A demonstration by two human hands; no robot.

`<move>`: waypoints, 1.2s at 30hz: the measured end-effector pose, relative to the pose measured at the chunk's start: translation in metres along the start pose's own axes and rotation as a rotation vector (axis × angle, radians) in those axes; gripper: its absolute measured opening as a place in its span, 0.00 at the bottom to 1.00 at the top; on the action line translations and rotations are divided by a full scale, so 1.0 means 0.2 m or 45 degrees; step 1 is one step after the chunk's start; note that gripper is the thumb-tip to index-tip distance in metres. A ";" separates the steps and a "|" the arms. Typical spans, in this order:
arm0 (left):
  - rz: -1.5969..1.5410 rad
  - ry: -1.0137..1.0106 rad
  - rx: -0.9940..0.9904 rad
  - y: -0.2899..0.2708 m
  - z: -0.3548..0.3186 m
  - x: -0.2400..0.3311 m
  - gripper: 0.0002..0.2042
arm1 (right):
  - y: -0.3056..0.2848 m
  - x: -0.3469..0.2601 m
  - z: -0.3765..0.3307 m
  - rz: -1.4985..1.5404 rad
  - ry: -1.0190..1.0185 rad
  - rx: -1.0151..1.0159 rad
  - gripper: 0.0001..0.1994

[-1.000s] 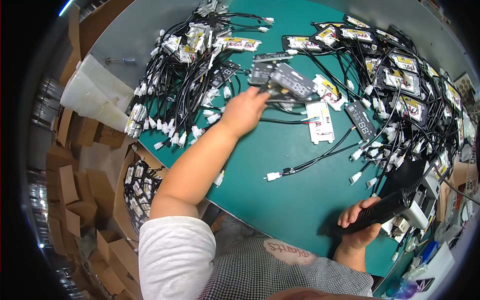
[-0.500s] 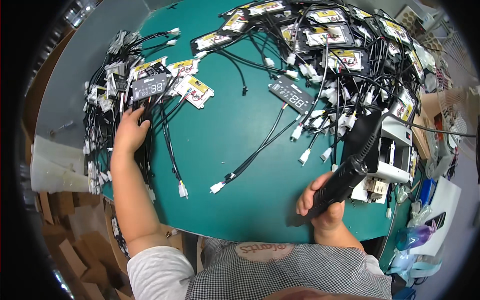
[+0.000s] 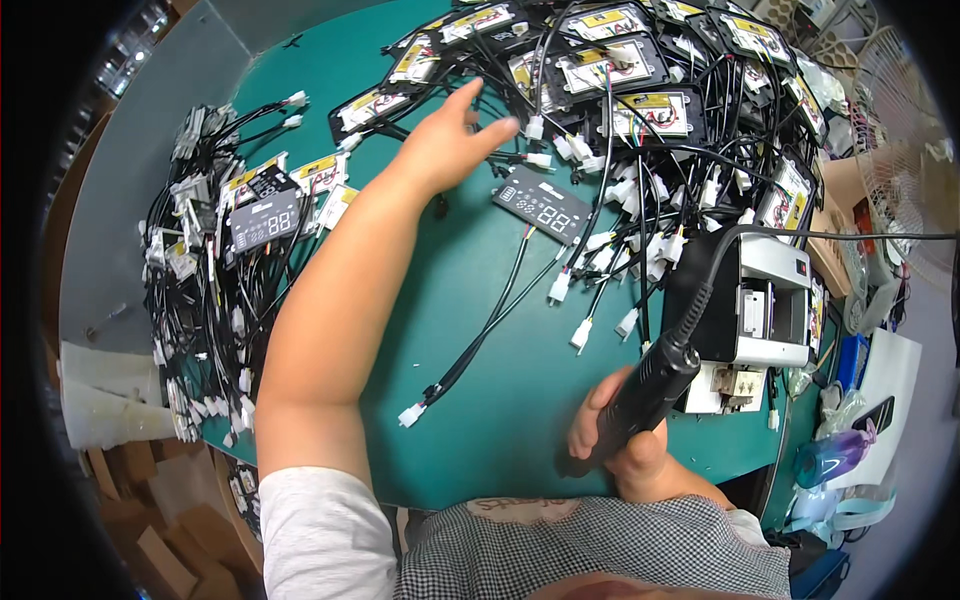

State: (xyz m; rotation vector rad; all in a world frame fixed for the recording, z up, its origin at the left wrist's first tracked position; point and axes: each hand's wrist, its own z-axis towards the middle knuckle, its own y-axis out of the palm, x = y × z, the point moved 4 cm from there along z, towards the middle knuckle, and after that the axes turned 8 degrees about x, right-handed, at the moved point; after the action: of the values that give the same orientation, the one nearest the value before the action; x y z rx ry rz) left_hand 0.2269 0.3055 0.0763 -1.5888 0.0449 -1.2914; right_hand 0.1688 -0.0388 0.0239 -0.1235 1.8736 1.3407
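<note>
My left hand [image 3: 448, 142] reaches over the far middle of the green table, thumb and forefinger spread, holding nothing. It hovers near cables at the edge of a heap of black-cased circuit modules [image 3: 632, 116]. In my right hand [image 3: 612, 432], at the near right, is a black corded electric screwdriver [image 3: 655, 385], its cord running up and to the right; its tip is hidden. Between the hands lies a dark display panel [image 3: 542, 207] with digit shapes and a cable ending in a white connector [image 3: 411, 414]. Another display panel [image 3: 265, 222] rests on the left pile of wired boards.
A black and white bench device [image 3: 770, 300] stands right of the screwdriver. A translucent bin [image 3: 115, 395] is at the left table edge, with cardboard boxes [image 3: 180, 525] below. At the right are a fan [image 3: 905, 150], a phone [image 3: 875, 418] and a purple-blue bottle [image 3: 832, 458].
My left hand has moved from the left pile to the right and away, over the module heap's edge. The screwdriver stays in my right hand. The whole view has shifted slightly.
</note>
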 end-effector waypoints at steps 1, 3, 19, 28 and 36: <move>-0.059 -0.076 -0.007 0.08 0.10 -0.03 0.46 | 0.01 -0.01 0.00 -0.019 -0.004 -0.010 0.37; -0.009 -0.157 0.083 0.19 0.30 -0.04 0.50 | 0.00 -0.01 0.00 -0.041 -0.021 -0.020 0.38; -1.423 -0.213 -0.401 0.51 0.97 0.62 0.09 | -0.06 -0.07 0.05 0.031 0.250 -0.171 0.32; -0.997 0.173 -0.289 0.32 1.06 0.78 0.14 | -0.06 -0.12 0.06 0.097 0.282 -0.170 0.32; 0.238 0.050 -0.194 -0.11 0.96 0.54 0.30 | -0.05 -0.11 0.07 0.033 0.354 -0.278 0.30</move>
State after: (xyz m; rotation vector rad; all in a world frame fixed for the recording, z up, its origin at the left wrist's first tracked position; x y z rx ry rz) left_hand 0.4000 0.3813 0.1901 -1.6451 0.3159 -1.1953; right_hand 0.1968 -0.0395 0.0285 -0.4177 1.9523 1.6106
